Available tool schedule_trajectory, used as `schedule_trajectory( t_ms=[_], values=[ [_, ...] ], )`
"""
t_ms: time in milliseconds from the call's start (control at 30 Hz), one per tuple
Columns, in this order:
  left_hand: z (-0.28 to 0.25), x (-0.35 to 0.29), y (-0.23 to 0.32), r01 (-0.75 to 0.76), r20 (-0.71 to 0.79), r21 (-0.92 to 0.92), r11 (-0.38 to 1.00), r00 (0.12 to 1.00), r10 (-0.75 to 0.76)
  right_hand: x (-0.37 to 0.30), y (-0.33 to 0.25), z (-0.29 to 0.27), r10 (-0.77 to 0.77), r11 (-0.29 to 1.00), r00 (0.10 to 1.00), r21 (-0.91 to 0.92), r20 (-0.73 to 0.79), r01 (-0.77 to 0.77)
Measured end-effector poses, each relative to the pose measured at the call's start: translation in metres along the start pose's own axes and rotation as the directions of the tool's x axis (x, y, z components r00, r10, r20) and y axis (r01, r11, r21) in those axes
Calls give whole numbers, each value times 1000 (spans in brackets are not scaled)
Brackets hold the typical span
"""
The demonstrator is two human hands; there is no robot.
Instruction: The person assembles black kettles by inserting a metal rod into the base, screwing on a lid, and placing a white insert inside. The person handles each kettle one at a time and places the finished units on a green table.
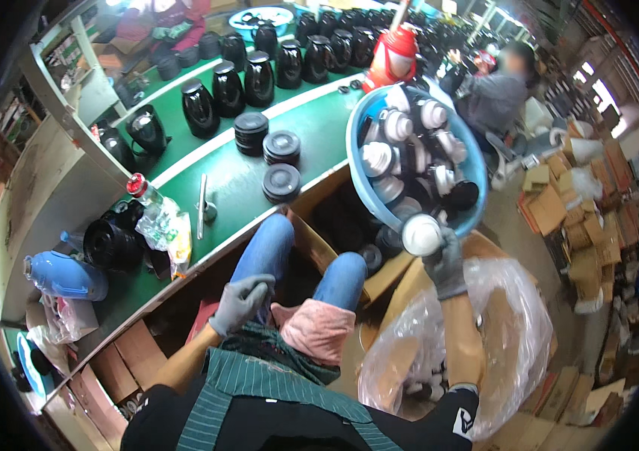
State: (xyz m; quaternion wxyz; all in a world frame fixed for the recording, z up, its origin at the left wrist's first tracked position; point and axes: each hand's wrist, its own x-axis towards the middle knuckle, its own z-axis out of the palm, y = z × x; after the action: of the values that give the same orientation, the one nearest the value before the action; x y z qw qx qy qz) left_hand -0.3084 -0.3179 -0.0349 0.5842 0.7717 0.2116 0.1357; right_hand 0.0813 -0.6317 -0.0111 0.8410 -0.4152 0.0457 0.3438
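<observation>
My right hand [447, 264], in a grey glove, is closed on a round white plastic cap [422, 234] at the near rim of a blue basin [354, 154]. Heaped in that basin are several white threaded caps [397, 125] with black parts. Above my lap is my left hand [243, 304], also gloved in grey. Its fingers are curled in and nothing shows in them. Stacks of black round lids [282, 183] stand on the green bench [237, 192] in front of me.
Rows of glossy black jugs [228, 90] line the bench, with a red container [393, 56] beyond the basin. Below my right forearm is a carton lined with clear plastic [515, 316]. A blue flask [68, 276] and a clear bottle [150, 199] are at left. A person [496, 94] sits at far right.
</observation>
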Motion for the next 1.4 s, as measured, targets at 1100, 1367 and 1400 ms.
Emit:
schedule_trajectory(
  t_ms=[1100, 1367, 1400],
  values=[
    [-258, 266, -62, 47, -255, 905, 422, 856, 451, 31, 236, 67, 253, 947, 967, -210, 14, -245],
    [-411, 397, -96, 651, -715, 662, 372, 696, 55, -34, 228, -9, 578, 766, 765, 134, 283, -628],
    [-420, 395, -117, 649, -722, 665, 370, 685, 98, -26, 233, -6, 534, 740, 758, 228, 374, -633]
  ],
)
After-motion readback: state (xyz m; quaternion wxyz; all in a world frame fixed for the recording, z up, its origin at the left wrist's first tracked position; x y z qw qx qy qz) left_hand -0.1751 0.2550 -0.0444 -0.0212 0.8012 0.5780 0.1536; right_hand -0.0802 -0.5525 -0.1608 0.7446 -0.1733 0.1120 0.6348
